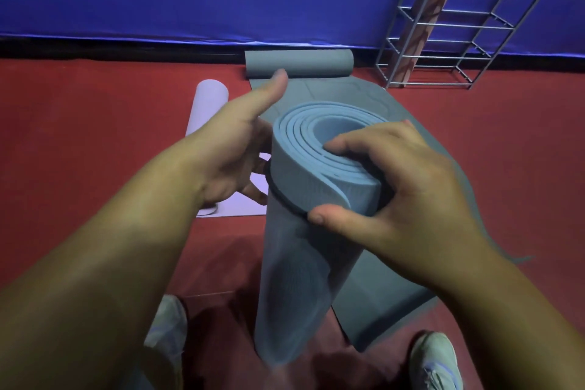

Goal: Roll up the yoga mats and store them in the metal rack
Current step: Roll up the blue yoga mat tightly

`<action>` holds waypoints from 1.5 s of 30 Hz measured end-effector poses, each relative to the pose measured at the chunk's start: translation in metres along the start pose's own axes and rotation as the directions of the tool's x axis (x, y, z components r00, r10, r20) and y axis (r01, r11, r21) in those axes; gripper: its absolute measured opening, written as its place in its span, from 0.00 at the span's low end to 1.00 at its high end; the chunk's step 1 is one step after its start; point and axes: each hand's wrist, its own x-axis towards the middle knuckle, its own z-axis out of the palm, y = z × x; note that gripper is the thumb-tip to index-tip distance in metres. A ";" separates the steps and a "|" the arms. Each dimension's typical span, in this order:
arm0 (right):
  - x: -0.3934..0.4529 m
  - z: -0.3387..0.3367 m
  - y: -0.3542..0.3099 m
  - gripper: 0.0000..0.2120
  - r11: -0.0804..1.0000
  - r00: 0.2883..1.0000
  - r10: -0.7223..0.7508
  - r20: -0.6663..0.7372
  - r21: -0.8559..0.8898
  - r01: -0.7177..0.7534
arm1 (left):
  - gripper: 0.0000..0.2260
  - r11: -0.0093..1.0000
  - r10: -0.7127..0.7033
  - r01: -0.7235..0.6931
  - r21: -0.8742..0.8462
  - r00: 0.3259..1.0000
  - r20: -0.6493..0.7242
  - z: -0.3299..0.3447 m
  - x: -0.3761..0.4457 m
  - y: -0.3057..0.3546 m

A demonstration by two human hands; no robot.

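A rolled light-blue yoga mat (297,263) stands on end between my feet, with a thin black strap around its upper part. My right hand (408,187) grips its top rim, fingers over the spiral edge and thumb on the outside. My left hand (231,149) is against the roll's left side with the thumb pointing up; its fingertips are behind the strap, so the grip is unclear. The metal rack (468,22) stands at the far right against the wall, with a rolled pinkish mat (424,16) upright in it.
A grey mat (316,92), partly rolled at its far end, lies flat on the red floor behind the roll. To the left lies a partly rolled lilac mat (209,104). A blue banner wall (221,0) closes the far side. My shoes show at the bottom.
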 end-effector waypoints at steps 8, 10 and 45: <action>-0.007 0.024 0.011 0.13 0.720 0.772 0.591 -0.235 0.586 -0.372 | 0.22 0.993 0.031 -0.043 -0.113 0.994 -0.105 0.008 -0.011 -0.002; -0.006 0.030 0.014 0.11 0.616 0.730 0.670 -0.134 0.650 -0.446 | 0.27 0.992 0.023 -0.038 -0.120 0.992 -0.120 0.007 -0.011 -0.002; -0.067 0.091 0.093 0.15 0.461 0.475 0.806 0.352 0.129 -0.878 | 0.19 0.968 -0.034 0.138 0.207 0.897 -0.441 0.017 0.008 -0.132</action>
